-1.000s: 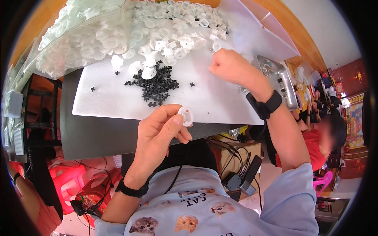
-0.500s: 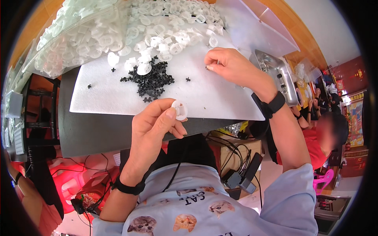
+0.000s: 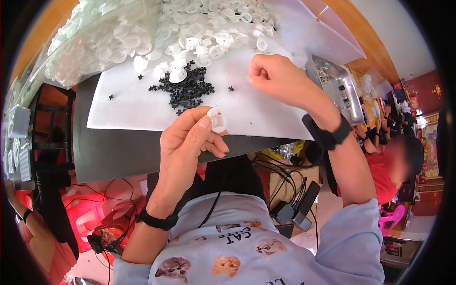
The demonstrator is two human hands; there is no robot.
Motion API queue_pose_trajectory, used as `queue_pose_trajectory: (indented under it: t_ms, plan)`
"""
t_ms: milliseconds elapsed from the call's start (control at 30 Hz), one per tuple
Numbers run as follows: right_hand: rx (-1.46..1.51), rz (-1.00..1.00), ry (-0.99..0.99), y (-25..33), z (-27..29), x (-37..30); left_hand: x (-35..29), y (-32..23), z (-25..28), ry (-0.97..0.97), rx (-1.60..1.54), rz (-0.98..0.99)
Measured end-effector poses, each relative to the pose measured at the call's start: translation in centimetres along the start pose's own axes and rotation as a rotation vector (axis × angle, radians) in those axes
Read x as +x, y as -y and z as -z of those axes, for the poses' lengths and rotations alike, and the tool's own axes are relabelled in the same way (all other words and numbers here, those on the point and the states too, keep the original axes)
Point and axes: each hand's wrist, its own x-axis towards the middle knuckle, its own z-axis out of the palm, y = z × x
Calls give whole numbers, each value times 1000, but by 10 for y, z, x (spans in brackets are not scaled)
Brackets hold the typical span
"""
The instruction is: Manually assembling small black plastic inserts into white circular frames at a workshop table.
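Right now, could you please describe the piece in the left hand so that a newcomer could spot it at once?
Find the white sheet on the dark table; the left hand is at its near edge. The hand pinches a round white piece, held up, unlike the similar white pieces piled beyond.

White sheet [image 3: 128, 104] on a dark table [image 3: 121, 154]

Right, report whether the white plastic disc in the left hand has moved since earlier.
Yes, slightly: the white plastic disc pinched by the left hand has shifted up the view against the near edge of the white foam sheet.
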Motion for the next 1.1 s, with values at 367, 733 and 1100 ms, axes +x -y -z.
queue_pose_trajectory:
  t_ms: [367,733,1100]
  plan:
    - [821,-109,14,65,-29,-37,-2,0,-5,-21,77,-51]
    - [787,-33,-124,67,-54,-48,-5,1,-1,-38,37,-32]
    - [-16,375,-262,63,-55,-70,-4,4,3,-53,-23,-35]
